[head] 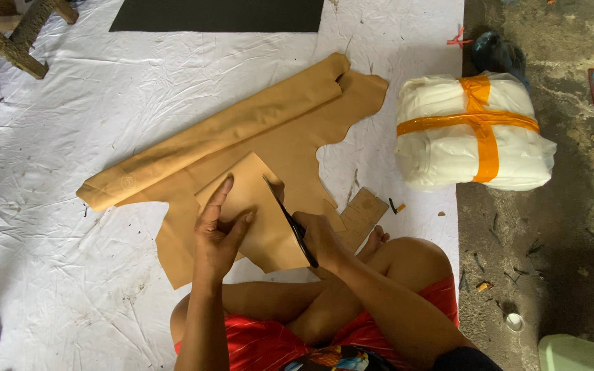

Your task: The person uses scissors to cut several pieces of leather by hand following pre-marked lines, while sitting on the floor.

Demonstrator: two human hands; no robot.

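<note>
Leather [290, 141] flanked by white bundle [472, 134], cardboard scrap [362, 213].

The tan leather [269, 130] looked matt and smooth. Under it lay a wrinkled white sheet [70, 137] with a dull sheen. Right of the leather, a glossy plastic-wrapped bundle [441, 148] wore shiny orange tape [479, 120].

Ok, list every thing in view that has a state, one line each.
Tan leather sheet: partly rolled, flat end spread on the white ground sheet.
Template piece: flat, pressed down by the left hand.
Scissors: in the right hand, along the template's edge.
White bundle: wrapped, bound with orange tape.
</note>
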